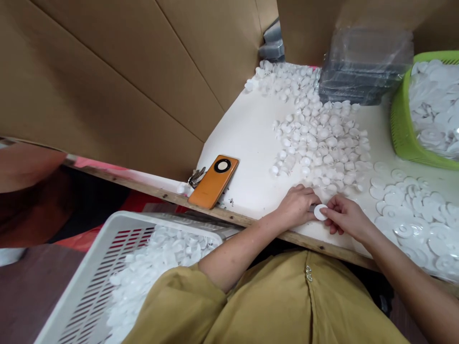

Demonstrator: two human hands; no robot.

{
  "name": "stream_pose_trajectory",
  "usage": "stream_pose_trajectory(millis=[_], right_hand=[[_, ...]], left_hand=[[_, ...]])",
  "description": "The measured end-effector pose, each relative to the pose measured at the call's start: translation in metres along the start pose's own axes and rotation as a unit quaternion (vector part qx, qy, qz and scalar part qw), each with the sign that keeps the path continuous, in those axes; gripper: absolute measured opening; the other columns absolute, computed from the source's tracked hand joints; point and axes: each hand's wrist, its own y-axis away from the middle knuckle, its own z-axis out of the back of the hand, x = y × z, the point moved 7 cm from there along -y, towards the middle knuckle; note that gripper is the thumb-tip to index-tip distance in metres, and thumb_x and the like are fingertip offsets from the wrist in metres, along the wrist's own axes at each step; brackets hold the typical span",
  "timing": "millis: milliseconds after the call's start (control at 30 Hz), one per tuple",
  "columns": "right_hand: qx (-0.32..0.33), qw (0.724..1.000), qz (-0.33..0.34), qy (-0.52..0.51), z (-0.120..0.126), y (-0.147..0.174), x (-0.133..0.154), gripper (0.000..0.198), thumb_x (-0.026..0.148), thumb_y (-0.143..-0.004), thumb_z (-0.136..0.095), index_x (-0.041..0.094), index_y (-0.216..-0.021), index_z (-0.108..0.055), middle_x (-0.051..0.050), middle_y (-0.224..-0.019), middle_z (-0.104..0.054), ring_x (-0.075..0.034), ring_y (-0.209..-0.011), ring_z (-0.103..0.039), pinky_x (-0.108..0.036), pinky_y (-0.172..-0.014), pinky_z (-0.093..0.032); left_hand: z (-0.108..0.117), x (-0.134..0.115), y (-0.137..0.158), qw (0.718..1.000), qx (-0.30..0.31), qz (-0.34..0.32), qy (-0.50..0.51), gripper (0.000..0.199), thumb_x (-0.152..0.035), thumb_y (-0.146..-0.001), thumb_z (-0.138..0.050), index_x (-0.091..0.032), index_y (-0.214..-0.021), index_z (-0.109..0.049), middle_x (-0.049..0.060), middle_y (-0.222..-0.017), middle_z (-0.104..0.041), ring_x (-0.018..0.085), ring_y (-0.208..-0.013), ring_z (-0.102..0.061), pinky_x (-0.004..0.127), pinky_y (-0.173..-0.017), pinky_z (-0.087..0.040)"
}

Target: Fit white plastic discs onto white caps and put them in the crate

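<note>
White surface [244, 126]: just inside its near edge, the right hand [342, 217] has fingers clamped on a white disc [319, 213]; the left hand [298, 205] has fingers curled alongside, hold indeterminable; a slackened pinch could drop the disc off that edge

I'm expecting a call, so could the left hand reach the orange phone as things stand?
Likely yes: the orange phone lies on the same tabletop as the left hand, with nothing tall between them, though that hand is beside the white disc.
</note>
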Motion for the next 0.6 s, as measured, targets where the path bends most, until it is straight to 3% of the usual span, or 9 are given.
stream_pose_trajectory(millis=[100, 233, 400, 600], right_hand=[[0.004, 1.000, -0.028, -0.004, 0.001, 0.001, 0.000, 0.023, 0.036, -0.078, -0.062, 0.020, -0.076, -0.046, 0.001, -0.054, -0.062, -0.012, -0.039, -0.056, -0.017, -0.033, -0.036], [0.017, 0.998, -0.057, 0.013, 0.001, 0.000, 0.005, 0.018, 0.027, -0.081, -0.061, 0.019, -0.076, -0.046, 0.001, -0.052, -0.062, -0.012, -0.038, -0.057, -0.017, -0.033, -0.036], [0.035, 0.996, -0.073, 0.025, 0.000, -0.005, 0.008, 0.018, 0.022, -0.084, -0.060, 0.019, -0.075, -0.044, 0.000, -0.051, -0.062, -0.013, -0.037, -0.056, -0.017, -0.031, -0.035], [0.044, 0.995, -0.084, 0.029, -0.003, -0.008, 0.006, 0.017, 0.020, -0.085, -0.058, 0.020, -0.077, -0.043, 0.001, -0.049, -0.061, -0.013, -0.035, -0.055, -0.017, -0.031, -0.034]], left_hand=[[0.004, 0.000, 0.000, 1.000, 0.016, 0.007, 0.008, 0.030, -0.047, -0.079, -0.067, -0.020, -0.092, -0.068, 0.003, -0.093, -0.066, 0.019, -0.089, -0.057, 0.031, -0.083, -0.037], [0.011, -0.004, -0.003, 0.994, 0.093, 0.011, 0.059, 0.041, -0.048, -0.071, -0.075, -0.020, -0.100, -0.067, 0.003, -0.093, -0.067, 0.020, -0.090, -0.059, 0.031, -0.085, -0.039], [0.016, -0.001, -0.015, 0.985, 0.150, 0.082, 0.000, 0.033, -0.046, -0.075, -0.072, -0.019, -0.092, -0.065, 0.002, -0.087, -0.068, 0.019, -0.082, -0.059, 0.027, -0.071, -0.040], [0.007, 0.001, -0.024, 0.976, 0.189, 0.103, -0.021, 0.031, -0.047, -0.070, -0.074, -0.021, -0.085, -0.064, -0.001, -0.078, -0.066, 0.017, -0.073, -0.058, 0.025, -0.061, -0.036]])
